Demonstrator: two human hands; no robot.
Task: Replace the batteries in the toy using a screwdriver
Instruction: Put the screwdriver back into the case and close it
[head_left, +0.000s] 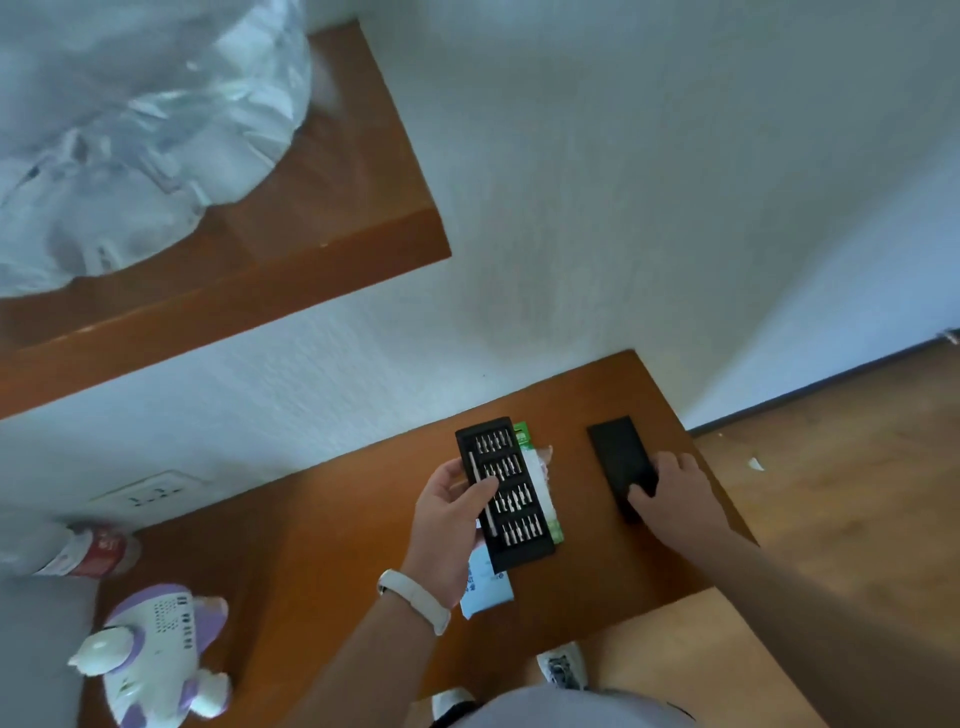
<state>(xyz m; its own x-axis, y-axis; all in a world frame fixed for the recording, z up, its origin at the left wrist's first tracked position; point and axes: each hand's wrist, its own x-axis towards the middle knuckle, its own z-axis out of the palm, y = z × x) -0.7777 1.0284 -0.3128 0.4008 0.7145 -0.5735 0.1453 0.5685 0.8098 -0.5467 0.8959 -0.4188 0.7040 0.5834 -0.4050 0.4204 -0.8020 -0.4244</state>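
Looking down through the head camera, I see the left hand (452, 512) gripping a black tray of screwdriver bits (514, 493) by its left edge, thumb laid across the top. A slim silver screwdriver (474, 465) lies in a slot along that same edge, partly under the thumb. The tray sits over a green packet (521, 431) and a white and blue packet (485, 587); whether it is lifted clear of them I cannot tell. The right hand (670, 493) holds the near end of a flat black lid (615, 452) that lies on the counter (337, 519) just right of the tray, thumb on top and fingers curled over its far edge. The toy (156, 654), a white and purple plastic animal, lies well apart from both hands at the counter's near left corner. Behind it a bottle with a red label (91, 551) lies on its side, below a wall socket (150, 491). A white band (415, 597) circles the left wrist. Higher up, a wooden shelf (322, 244) carries a crumpled clear plastic bag (130, 130).
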